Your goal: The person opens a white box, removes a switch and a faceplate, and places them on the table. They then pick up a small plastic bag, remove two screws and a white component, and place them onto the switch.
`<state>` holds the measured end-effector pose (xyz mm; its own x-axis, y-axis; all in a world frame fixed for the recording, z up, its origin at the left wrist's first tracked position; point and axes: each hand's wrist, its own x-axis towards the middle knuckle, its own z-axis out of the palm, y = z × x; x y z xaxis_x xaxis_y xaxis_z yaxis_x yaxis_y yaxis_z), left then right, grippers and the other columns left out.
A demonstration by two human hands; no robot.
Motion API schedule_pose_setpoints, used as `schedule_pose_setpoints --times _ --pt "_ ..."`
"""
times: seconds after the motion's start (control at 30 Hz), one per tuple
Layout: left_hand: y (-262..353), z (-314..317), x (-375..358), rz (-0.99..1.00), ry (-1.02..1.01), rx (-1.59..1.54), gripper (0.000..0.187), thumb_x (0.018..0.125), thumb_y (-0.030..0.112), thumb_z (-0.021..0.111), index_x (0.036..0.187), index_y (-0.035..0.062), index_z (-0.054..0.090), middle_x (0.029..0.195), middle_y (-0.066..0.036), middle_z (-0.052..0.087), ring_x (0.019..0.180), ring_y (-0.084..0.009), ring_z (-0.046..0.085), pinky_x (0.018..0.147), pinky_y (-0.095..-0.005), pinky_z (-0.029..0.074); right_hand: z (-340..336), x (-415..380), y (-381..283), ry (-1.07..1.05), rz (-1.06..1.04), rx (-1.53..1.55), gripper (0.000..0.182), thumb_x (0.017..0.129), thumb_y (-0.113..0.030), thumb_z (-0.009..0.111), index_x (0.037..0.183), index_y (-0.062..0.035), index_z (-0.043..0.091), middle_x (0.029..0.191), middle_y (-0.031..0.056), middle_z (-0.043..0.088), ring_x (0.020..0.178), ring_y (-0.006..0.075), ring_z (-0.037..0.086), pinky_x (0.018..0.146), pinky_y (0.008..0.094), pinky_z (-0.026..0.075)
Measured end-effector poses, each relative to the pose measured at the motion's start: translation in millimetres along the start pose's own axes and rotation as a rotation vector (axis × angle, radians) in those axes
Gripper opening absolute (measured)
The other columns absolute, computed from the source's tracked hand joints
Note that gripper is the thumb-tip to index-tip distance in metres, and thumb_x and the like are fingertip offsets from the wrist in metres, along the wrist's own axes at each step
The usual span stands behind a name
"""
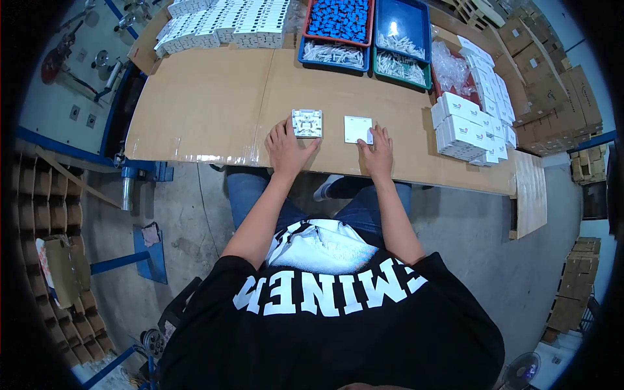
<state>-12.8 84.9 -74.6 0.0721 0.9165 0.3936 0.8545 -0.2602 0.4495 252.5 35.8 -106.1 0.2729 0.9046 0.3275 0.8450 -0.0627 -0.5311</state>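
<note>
Centrally, square block (307,122): white, moulded relief facing up, lying on the cardboard just above the middle of the frame.
Flat plate (357,129): white, to the block's right, a gap between them.
Left hand (286,148): thumb and fingers spread about the block's left and lower edges; we cannot tell whether they grip.
Right hand (378,153): thumb and fingers spread at the plate's lower and right edges; again we cannot tell whether they grip.
Cardboard surface (195,104): brown, creased, shiny tape along its near edge, spanning the upper frame.
Trays, top centre: we see blue parts (338,19) in one, slim white pieces (335,54) in others.
White boxes (463,135): piled at upper right; white units (260,25) stand in rows at upper left.
Room: we sit over a grey floor (455,208), with stacked cartons (565,107) at the right and a fan (522,369) at lower right.
</note>
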Motion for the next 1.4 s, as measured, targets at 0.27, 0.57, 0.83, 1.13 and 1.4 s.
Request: schedule_pose_setpoints --times 0.27,0.57,0.83,1.13,1.4 --pt "2.9 -3.5 2.4 -0.006 -0.030 0.014 0.098 0.075 0.062 0.079 0.148 0.0040 0.047 0.131 -0.016 0.053 0.127 -0.0338 0.047 0.109 -0.0493 0.033 -3.7 0.7 -5.2 0.009 0.005 0.019 0.056 0.092 -0.038 0.074 0.135 -0.0048 0.063 0.152 0.0179 0.052 0.147 0.0394 0.040 0.121 0.0560 0.028" --pt "3.2 -2.2 3.6 -0.008 -0.045 0.023 0.097 0.074 0.061 0.079 0.146 0.0031 0.048 0.132 -0.016 0.052 0.127 -0.0336 0.046 0.110 -0.0492 0.033 -3.0 1.6 -8.4 0.036 0.010 0.006 0.051 0.093 -0.039 0.073 0.131 -0.0065 0.066 0.151 0.0167 0.054 0.146 0.0387 0.042 0.120 0.0558 0.029" --pt "2.5 -1.6 3.2 -0.005 -0.036 0.030 0.096 0.074 0.060 0.080 0.146 0.0033 0.049 0.131 -0.015 0.052 0.127 -0.0330 0.046 0.109 -0.0489 0.033 -1.0 3.2 -6.7 0.032 0.027 -0.003 0.050 0.094 -0.040 0.072 0.130 -0.0069 0.066 0.151 0.0151 0.054 0.146 0.0376 0.042 0.121 0.0547 0.029" --pt "1.3 -2.8 3.2 0.002 -0.014 0.025 0.094 0.074 0.059 0.080 0.144 0.0037 0.050 0.128 -0.015 0.054 0.125 -0.0326 0.048 0.107 -0.0485 0.034 -1.5 2.0 -9.1 0.034 0.020 -0.022 0.048 0.093 -0.038 0.072 0.130 -0.0072 0.066 0.151 0.0145 0.054 0.145 0.0371 0.043 0.121 0.0539 0.029" --pt "3.1 -3.2 4.2 0.011 -0.008 0.045 0.094 0.075 0.061 0.079 0.143 0.0026 0.052 0.127 -0.015 0.054 0.123 -0.0328 0.049 0.106 -0.0488 0.035 -2.0 1.2 -9.5 0.052 0.009 0.003 0.048 0.093 -0.037 0.073 0.131 -0.0076 0.066 0.151 0.0140 0.054 0.145 0.0373 0.043 0.120 0.0533 0.030"
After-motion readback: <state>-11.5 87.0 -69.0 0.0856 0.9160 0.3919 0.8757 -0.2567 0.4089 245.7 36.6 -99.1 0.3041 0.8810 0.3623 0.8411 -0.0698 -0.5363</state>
